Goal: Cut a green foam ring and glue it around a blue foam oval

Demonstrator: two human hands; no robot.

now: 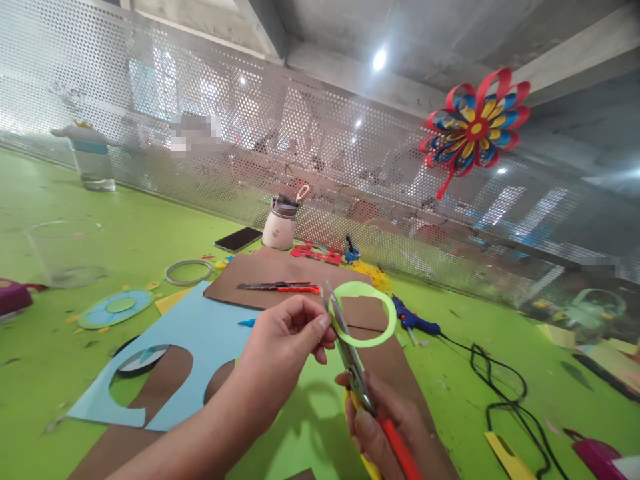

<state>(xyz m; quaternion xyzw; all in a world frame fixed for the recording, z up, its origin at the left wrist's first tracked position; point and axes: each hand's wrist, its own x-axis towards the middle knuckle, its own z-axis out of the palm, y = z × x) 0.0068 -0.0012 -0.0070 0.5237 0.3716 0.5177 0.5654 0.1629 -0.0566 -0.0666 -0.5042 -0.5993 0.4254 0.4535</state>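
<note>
Thin green paper ring (363, 313), held above the brown card (280, 270): light, floppy, easily torn, likely best gripped flat on the band beside the cut. Pinched at its left edge by left hand (284, 338) thumb and fingertips; right hand (387, 427) fingers closed around the scissors (357, 373), blades at the ring.

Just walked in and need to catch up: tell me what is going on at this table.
A person is cutting paper. The left hand pinches a light green paper ring at its edge, while the right hand works scissors whose blades meet the ring. Beneath lie a blue sheet with round holes cut out and brown cardboard, all on the green table. A blue glue gun lies close by on the right.
</note>
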